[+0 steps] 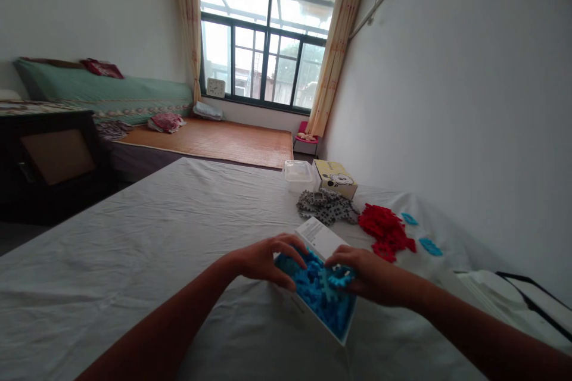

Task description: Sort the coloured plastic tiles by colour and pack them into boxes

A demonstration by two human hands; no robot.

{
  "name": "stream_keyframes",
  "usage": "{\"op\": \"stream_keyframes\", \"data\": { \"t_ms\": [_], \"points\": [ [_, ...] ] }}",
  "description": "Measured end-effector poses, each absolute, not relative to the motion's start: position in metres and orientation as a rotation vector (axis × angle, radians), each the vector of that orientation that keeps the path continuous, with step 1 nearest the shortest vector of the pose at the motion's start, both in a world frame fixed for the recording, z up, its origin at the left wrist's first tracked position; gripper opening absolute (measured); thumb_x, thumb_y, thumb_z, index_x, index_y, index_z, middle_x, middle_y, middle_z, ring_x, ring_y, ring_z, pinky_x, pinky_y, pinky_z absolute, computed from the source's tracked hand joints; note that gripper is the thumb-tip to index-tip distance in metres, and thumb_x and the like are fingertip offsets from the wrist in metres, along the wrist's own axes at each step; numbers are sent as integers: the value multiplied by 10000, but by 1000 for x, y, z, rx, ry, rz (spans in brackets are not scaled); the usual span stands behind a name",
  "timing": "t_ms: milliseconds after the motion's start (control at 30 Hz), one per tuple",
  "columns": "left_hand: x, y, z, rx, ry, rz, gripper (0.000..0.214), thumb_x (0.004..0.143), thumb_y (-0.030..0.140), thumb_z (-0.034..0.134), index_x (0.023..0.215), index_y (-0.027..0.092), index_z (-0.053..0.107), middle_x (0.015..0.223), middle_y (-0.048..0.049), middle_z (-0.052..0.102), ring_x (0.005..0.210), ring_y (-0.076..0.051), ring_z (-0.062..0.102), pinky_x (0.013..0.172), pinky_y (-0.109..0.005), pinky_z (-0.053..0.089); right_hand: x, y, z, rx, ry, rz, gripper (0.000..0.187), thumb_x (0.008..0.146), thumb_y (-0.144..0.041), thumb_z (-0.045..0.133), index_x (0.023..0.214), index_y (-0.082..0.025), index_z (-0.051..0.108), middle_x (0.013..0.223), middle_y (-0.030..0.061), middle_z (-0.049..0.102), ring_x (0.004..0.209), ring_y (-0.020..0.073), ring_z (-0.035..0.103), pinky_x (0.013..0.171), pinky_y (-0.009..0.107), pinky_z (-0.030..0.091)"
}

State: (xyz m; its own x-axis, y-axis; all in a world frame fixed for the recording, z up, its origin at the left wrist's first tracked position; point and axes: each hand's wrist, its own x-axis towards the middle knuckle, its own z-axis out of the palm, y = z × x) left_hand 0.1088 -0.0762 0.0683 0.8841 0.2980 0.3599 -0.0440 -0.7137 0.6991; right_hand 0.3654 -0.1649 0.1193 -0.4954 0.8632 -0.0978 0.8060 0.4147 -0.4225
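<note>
A white box (322,332) with its lid flap raised holds many blue interlocking plastic pieces (313,286). My left hand (279,259) grips the box at its left corner, fingers over the inside and thumb along the outer wall. In my right hand (364,274), above the right side of the box, are light blue plastic pieces (342,275), pinched between thumb and fingers. Beyond the box lie a heap of grey interlocking pieces (328,208) and a pile of red ones (386,229). Two loose blue pieces (430,246) rest farther right.
The pale sheet (147,256) covers the surface under the box. At its far edge stand a clear plastic container (299,174) and a yellow printed box (335,178). A white object with a black frame (504,297) lies at right, near the wall.
</note>
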Motion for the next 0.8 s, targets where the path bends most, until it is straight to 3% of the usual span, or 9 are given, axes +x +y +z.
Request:
{"op": "stream_keyframes", "data": {
  "t_ms": [100,233,300,367,433,533,633,800],
  "points": [
    [114,-83,69,2408,132,538,439,623,417,808,1028,279,712,1123,-52,643,1112,-242,541,1051,-365,347,367,-172,114,-1394,-2443,645,288,865,-196,490,1086,-248,668,1049,69,641,947,175,601,860,283,455],
    [118,-81,67,2418,103,572,227,775,350,705,989,278,728,972,-41,690,1033,-208,584,1012,-338,381,358,-182,102,-1425,-2347,500,343,909,-258,444,1218,-243,593,1119,96,611,1032,209,553,921,337,430],
    [117,-78,66,2402,150,650,199,831,314,648,1011,270,721,997,-54,682,1065,-211,570,994,-340,401,352,-189,97,-1440,-2360,462,444,878,-281,509,1319,-236,496,1218,102,564,1122,229,494,978,366,395],
    [114,-74,66,2418,231,719,224,855,291,615,1063,275,699,1086,-66,650,1114,-222,542,1016,-370,384,351,-196,95,-1441,-2397,470,681,779,-343,656,1395,-239,386,1310,97,504,1197,252,427,1019,387,360],
    [110,-72,66,2452,263,709,301,855,273,609,1153,286,649,1188,-75,604,1165,-234,507,1046,-406,353,356,-199,97,-1438,-2427,490,824,666,-406,757,1388,-257,389,1335,86,485,1215,267,404,1026,398,350],
    [104,-71,67,2450,191,596,430,826,282,639,1251,280,573,1286,-92,545,1226,-247,457,1060,-421,343,368,-198,99,-1434,-2427,536,527,707,-425,725,1189,-272,580,1222,68,560,1124,243,477,966,374,391],
    [103,-70,66,2392,202,569,357,841,314,626,1195,266,616,1268,-91,560,1228,-241,461,1046,-400,366,369,-197,94,-1430,-2376,580,266,781,-415,659,993,-255,660,1061,54,628,999,213,538,884,341,427],
    [110,-70,59,2352,306,646,225,854,319,608,1050,258,699,1213,-77,603,1224,-243,467,1047,-392,374,360,-192,86,-1369,-2337,520,326,740,-480,687,985,-264,678,1016,45,662,986,211,553,876,328,435]
  ]
}}
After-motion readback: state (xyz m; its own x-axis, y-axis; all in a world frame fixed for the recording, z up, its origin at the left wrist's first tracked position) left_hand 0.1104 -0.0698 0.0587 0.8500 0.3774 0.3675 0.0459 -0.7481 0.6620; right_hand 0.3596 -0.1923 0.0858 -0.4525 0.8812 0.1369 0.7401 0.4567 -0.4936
